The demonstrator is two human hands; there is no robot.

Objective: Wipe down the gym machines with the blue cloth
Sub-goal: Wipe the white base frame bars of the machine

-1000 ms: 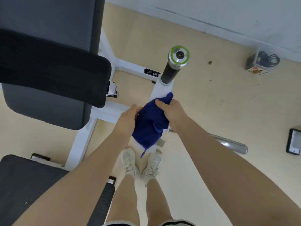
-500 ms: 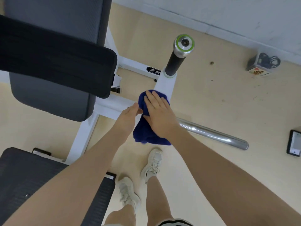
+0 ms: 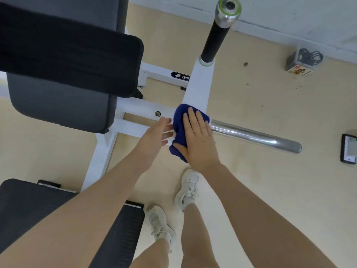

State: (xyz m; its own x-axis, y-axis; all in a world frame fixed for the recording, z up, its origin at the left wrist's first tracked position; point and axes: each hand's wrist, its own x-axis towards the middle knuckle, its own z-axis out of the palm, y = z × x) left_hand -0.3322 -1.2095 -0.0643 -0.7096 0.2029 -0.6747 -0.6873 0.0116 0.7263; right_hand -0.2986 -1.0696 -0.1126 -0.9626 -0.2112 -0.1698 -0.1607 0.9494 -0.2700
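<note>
The blue cloth point(image 3: 180, 120) is bunched over the white frame point(image 3: 197, 88) of a gym machine, where the upright arm meets the crossbar. My right hand point(image 3: 199, 140) lies flat on the cloth with straight fingers, pressing it onto the frame. My left hand point(image 3: 154, 136) reaches in from the left, fingers extended, their tips touching the cloth's left edge and the white bar. A black grip handle with a chrome end cap point(image 3: 229, 8) rises from the white arm.
Black pads point(image 3: 63, 55) of the machine fill the upper left, and another black seat pad point(image 3: 29, 206) lies at lower left. A chrome weight peg point(image 3: 257, 137) sticks out to the right. A small box with cables point(image 3: 300, 60) and a black device point(image 3: 349, 148) lie on the floor.
My right hand went from gripping the bunched cloth to lying flat on it and pressing it on the frame joint. The view shifted closer; my feet stepped apart.
</note>
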